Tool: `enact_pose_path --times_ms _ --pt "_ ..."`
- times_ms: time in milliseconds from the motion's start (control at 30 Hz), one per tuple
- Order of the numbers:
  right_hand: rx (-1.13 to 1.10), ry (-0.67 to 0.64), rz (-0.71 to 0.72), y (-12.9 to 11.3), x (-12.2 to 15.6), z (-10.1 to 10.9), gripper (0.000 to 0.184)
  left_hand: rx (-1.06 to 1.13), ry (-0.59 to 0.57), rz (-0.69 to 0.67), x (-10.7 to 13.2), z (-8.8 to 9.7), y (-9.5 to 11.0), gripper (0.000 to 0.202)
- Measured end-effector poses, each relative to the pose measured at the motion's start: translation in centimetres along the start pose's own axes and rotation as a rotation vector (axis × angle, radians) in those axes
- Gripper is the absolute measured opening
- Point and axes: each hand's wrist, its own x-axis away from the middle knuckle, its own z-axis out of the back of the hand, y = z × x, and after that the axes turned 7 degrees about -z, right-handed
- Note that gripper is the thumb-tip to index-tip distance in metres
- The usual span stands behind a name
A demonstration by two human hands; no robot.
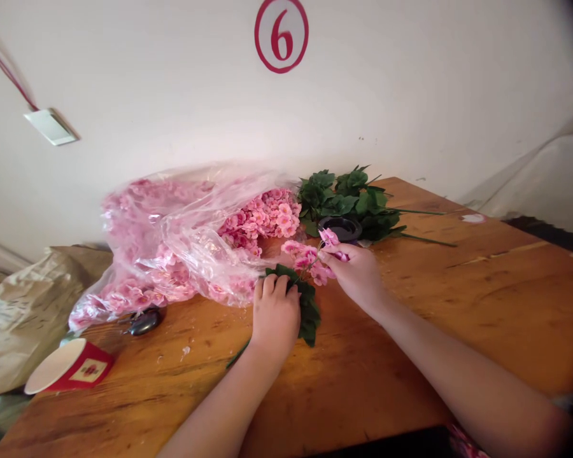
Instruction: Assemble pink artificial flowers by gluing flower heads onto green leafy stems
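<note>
Wooden table (pixel 424 318) runs up to a white wall (pixel 148 76) marked with a red 6. The right hand (pixel 356 273) pinches a pink blossom (pixel 330 238) between thumb and fingertips. The left hand (pixel 274 316) curls closed over the dark leaves (pixel 308 312) of what looks like the same sprig (pixel 302 254), pressing it to the wood. Just behind sit a black dish (pixel 340 229), a bunch of green stems (pixel 348 200) and a plastic bag (pixel 172 235) of pink flowers. A paper cup (pixel 71 367) lies near the edge. A hard tug could tear the blossom from its stem; a stray elbow could knock the cup off.
</note>
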Motion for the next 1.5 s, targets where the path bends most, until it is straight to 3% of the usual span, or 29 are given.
enact_pose_path --times_ms 133,333,600,800,1000,1233,1367,1500 --pt "0.003 0.004 -0.015 -0.2 0.0 0.1 0.030 0.021 -0.002 -0.052 0.1 0.3 0.2 0.023" --pt "-0.061 -0.022 -0.057 -0.7 -0.1 0.5 0.030 0.047 0.085 -0.084 0.4 0.3 0.0 0.024" --pt "-0.094 -0.126 -0.024 -0.3 -0.1 0.1 0.027 0.094 0.105 0.024 0.0 -1.2 -0.8 0.023" --pt "-0.173 -0.088 -0.093 -0.4 -0.3 0.1 0.029 0.060 0.112 -0.042 -0.1 0.1 -0.2 0.017" --pt "-0.220 -0.159 -0.171 -1.4 0.3 0.5 0.031 0.044 0.028 -0.082 -0.2 0.9 0.6 0.028" --pt "0.073 -0.126 0.004 -1.9 0.1 0.9 0.025 0.102 -0.081 -0.070 -0.1 -0.1 0.7 0.027" --pt "0.179 -0.169 0.066 -1.0 -0.1 0.5 0.023 0.144 -0.117 -0.043 -0.1 -0.7 0.4 0.020" --pt "0.312 -0.136 0.224 -0.1 -0.1 0.1 0.024 0.165 -0.121 -0.016 -0.1 -1.1 0.3 0.017"
